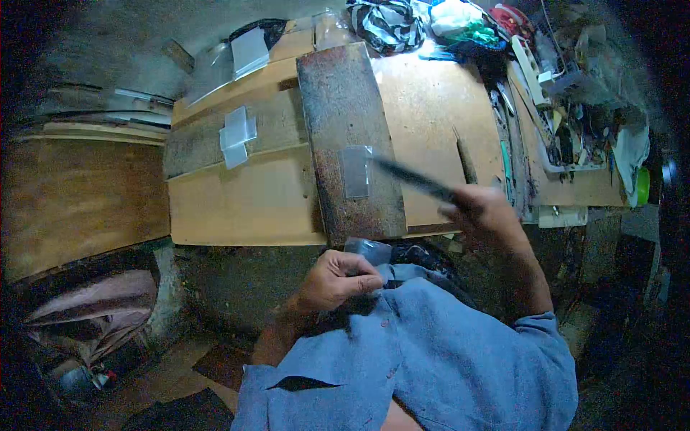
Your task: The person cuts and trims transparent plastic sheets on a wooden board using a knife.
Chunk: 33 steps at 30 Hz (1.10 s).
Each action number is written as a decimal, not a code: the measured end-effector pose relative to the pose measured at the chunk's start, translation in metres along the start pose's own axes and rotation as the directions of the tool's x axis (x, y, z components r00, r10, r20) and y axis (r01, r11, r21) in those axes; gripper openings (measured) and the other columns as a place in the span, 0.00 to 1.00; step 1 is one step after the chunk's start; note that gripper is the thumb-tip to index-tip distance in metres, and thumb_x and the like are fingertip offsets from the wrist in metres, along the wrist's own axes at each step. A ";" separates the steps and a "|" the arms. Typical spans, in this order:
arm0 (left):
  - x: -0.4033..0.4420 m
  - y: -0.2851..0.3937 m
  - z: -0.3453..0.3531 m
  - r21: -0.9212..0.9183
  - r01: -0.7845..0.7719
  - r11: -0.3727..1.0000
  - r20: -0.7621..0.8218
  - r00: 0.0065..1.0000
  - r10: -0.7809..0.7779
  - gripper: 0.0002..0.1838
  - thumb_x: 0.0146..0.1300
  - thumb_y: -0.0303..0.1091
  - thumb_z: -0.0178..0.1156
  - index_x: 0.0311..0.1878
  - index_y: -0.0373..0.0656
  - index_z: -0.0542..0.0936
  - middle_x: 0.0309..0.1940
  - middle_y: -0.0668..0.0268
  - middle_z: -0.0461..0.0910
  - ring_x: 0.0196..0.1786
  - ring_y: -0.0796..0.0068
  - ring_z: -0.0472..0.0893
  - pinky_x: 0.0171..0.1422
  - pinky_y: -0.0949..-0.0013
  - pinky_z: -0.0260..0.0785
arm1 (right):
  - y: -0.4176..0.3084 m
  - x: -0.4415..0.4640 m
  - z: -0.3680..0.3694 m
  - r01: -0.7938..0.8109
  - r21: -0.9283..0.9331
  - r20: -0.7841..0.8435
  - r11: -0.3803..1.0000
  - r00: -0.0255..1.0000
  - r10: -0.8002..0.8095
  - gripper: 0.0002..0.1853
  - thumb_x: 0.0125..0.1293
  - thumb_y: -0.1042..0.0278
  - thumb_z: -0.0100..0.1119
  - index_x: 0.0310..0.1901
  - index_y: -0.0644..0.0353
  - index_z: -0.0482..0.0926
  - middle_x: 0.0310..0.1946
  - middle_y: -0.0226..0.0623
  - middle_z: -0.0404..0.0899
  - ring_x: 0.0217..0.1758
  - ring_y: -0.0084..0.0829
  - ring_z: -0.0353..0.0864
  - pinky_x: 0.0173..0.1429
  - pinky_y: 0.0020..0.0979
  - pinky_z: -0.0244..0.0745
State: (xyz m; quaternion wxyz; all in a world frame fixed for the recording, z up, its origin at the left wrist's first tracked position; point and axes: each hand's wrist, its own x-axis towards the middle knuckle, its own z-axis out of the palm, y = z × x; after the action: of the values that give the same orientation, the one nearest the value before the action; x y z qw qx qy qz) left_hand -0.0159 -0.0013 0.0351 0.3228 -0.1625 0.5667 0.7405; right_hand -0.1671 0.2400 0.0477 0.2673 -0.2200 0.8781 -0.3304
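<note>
My right hand (478,208) is wrapped round the end of a long dark flat tool (413,178), smeared by motion. The tool slants up and left over the board, its far end close to a small clear sheet (355,172). That sheet lies flat on a worn, dark-stained wooden board (345,93). My left hand (343,279) is in front of my shirt, thumb and fingers pinched together. Whatever is between them, if anything, is hidden. Just beyond its fingers shows a clear plastic piece (370,249); whether the hand touches it I cannot tell.
Several clear sheets (237,136) lie stacked on the left of the wooden table (244,208); more pale sheets (249,52) are farther back. A thin pointed tool (466,156) rests on the right. Beyond it stands a white tray of tools (575,167). Bags (387,27) fill the back.
</note>
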 end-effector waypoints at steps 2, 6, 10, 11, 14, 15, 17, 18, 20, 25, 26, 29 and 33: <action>0.002 -0.003 -0.001 -0.015 0.053 0.998 -0.033 0.998 -0.053 0.05 0.58 0.29 0.63 0.33 0.37 0.82 0.29 0.67 0.81 0.32 0.83 0.77 0.38 0.77 0.69 | 0.007 0.005 0.004 -0.016 0.204 -0.029 0.979 0.999 0.023 0.10 0.57 0.69 0.63 0.39 0.62 0.77 0.25 0.33 0.77 0.28 0.25 0.77 0.33 0.28 0.72; 0.025 -0.011 0.013 -0.214 -0.245 0.946 -0.304 0.937 0.174 0.05 0.60 0.28 0.61 0.34 0.37 0.81 0.28 0.67 0.81 0.33 0.81 0.77 0.39 0.76 0.70 | 0.001 0.004 0.044 0.023 0.697 0.118 0.716 0.982 -0.147 0.16 0.51 0.70 0.70 0.40 0.63 0.75 0.31 0.33 0.80 0.35 0.21 0.77 0.40 0.26 0.74; 0.039 -0.020 0.019 -0.289 -0.453 0.843 -0.452 0.841 0.298 0.06 0.59 0.29 0.62 0.37 0.37 0.80 0.30 0.67 0.81 0.35 0.80 0.78 0.43 0.74 0.71 | -0.033 -0.001 0.079 -0.110 0.796 0.221 0.596 0.968 -0.116 0.19 0.49 0.75 0.71 0.42 0.64 0.74 0.34 0.31 0.78 0.41 0.20 0.76 0.46 0.23 0.72; 0.040 -0.023 0.017 -0.271 -0.486 0.831 -0.453 0.826 0.335 0.06 0.59 0.29 0.63 0.37 0.37 0.80 0.30 0.67 0.81 0.35 0.80 0.78 0.43 0.74 0.71 | -0.034 0.001 0.084 -0.112 0.838 0.195 0.533 0.976 -0.101 0.17 0.48 0.77 0.69 0.40 0.63 0.73 0.32 0.29 0.77 0.38 0.19 0.75 0.42 0.23 0.71; 0.031 -0.021 0.008 -0.294 -0.483 0.825 -0.452 0.830 0.325 0.07 0.58 0.30 0.64 0.36 0.37 0.80 0.29 0.67 0.81 0.33 0.81 0.78 0.42 0.75 0.71 | -0.027 0.005 0.075 -0.158 0.845 0.229 0.511 0.970 -0.078 0.15 0.48 0.81 0.67 0.38 0.62 0.73 0.29 0.26 0.75 0.34 0.17 0.73 0.38 0.22 0.69; 0.027 -0.020 0.005 -0.333 -0.450 0.828 -0.453 0.847 0.278 0.07 0.57 0.30 0.64 0.36 0.38 0.79 0.28 0.68 0.80 0.32 0.81 0.77 0.41 0.75 0.70 | -0.020 0.007 0.071 -0.131 0.810 0.238 0.572 0.964 -0.116 0.15 0.48 0.80 0.67 0.38 0.62 0.73 0.28 0.26 0.74 0.33 0.17 0.73 0.38 0.22 0.69; 0.023 -0.021 0.000 -0.296 -0.443 0.847 -0.453 0.845 0.283 0.07 0.57 0.30 0.64 0.36 0.38 0.79 0.27 0.68 0.80 0.31 0.81 0.77 0.40 0.76 0.70 | -0.021 0.006 0.064 -0.149 0.807 0.244 0.572 0.965 -0.092 0.15 0.47 0.80 0.67 0.36 0.61 0.72 0.27 0.27 0.74 0.31 0.17 0.72 0.36 0.21 0.68; 0.022 -0.022 -0.001 -0.256 -0.434 0.864 -0.453 0.843 0.289 0.07 0.57 0.30 0.65 0.36 0.38 0.79 0.26 0.68 0.79 0.30 0.81 0.77 0.39 0.77 0.70 | -0.020 0.007 0.062 -0.149 0.805 0.245 0.574 0.965 -0.092 0.15 0.47 0.80 0.67 0.36 0.61 0.72 0.27 0.27 0.74 0.31 0.17 0.72 0.36 0.21 0.68; 0.018 -0.022 -0.001 -0.188 -0.407 0.894 -0.464 0.839 0.284 0.06 0.57 0.28 0.63 0.35 0.37 0.79 0.26 0.65 0.80 0.29 0.79 0.77 0.37 0.76 0.71 | -0.018 0.008 0.060 -0.091 0.818 0.109 0.568 0.994 0.003 0.15 0.46 0.80 0.68 0.34 0.61 0.71 0.27 0.27 0.74 0.30 0.17 0.72 0.34 0.21 0.67; 0.015 -0.014 0.002 -0.269 -0.365 0.891 -0.473 0.856 0.208 0.05 0.60 0.29 0.62 0.36 0.37 0.79 0.27 0.66 0.79 0.29 0.81 0.77 0.36 0.76 0.71 | -0.013 0.004 0.073 -0.042 0.857 0.057 0.514 0.998 -0.013 0.14 0.48 0.79 0.66 0.34 0.60 0.70 0.27 0.27 0.73 0.29 0.17 0.72 0.32 0.21 0.66; 0.018 -0.017 0.001 -0.225 -0.414 0.882 -0.494 0.829 0.263 0.05 0.60 0.28 0.61 0.36 0.36 0.79 0.27 0.66 0.80 0.29 0.80 0.77 0.36 0.76 0.71 | -0.016 0.003 0.072 -0.038 0.835 0.045 0.549 0.999 0.001 0.14 0.48 0.80 0.66 0.34 0.60 0.70 0.27 0.27 0.73 0.30 0.17 0.73 0.33 0.22 0.67; 0.020 -0.018 0.001 -0.162 -0.461 0.873 -0.527 0.788 0.318 0.05 0.61 0.28 0.60 0.36 0.35 0.79 0.27 0.64 0.80 0.29 0.79 0.77 0.37 0.76 0.72 | -0.015 0.003 0.073 -0.018 0.800 -0.006 0.600 0.999 0.037 0.15 0.49 0.80 0.66 0.36 0.59 0.70 0.28 0.27 0.73 0.30 0.18 0.74 0.34 0.22 0.70; 0.016 -0.014 0.002 -0.157 -0.429 0.890 -0.543 0.790 0.285 0.06 0.62 0.28 0.59 0.36 0.35 0.79 0.28 0.64 0.80 0.30 0.79 0.78 0.36 0.75 0.73 | -0.016 0.002 0.072 -0.031 0.856 -0.033 0.516 0.993 0.115 0.17 0.50 0.79 0.68 0.39 0.58 0.69 0.28 0.28 0.75 0.31 0.18 0.75 0.36 0.21 0.72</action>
State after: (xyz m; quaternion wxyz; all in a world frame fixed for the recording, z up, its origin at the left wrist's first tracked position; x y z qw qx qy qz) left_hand -0.0177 0.0077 0.0158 -0.0100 -0.2826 0.5442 0.7898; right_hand -0.1210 0.1945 0.0119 0.3165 -0.0094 0.6224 -0.7158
